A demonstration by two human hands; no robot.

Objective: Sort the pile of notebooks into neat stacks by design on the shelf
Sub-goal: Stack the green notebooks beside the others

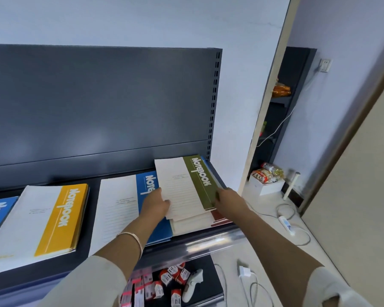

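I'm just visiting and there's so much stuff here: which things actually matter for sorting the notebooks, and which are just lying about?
In the job: green-banded white notebook, held by the left hand and right hand; the mixed pile under it; yellow-banded notebook stack; blue-banded notebook; dark metal shelf.
Lying about: small red-and-white boxes; white handheld controller; white charger with cables.

In front of you the wall (142, 18) is pale blue. To your right a cream partition (273, 96) stands, and behind it a dark rack (282, 120). A socket (325, 64) sits on the far wall (341, 96), and white cables (286, 204) lie on the pale floor (275, 258). The light is soft and even.
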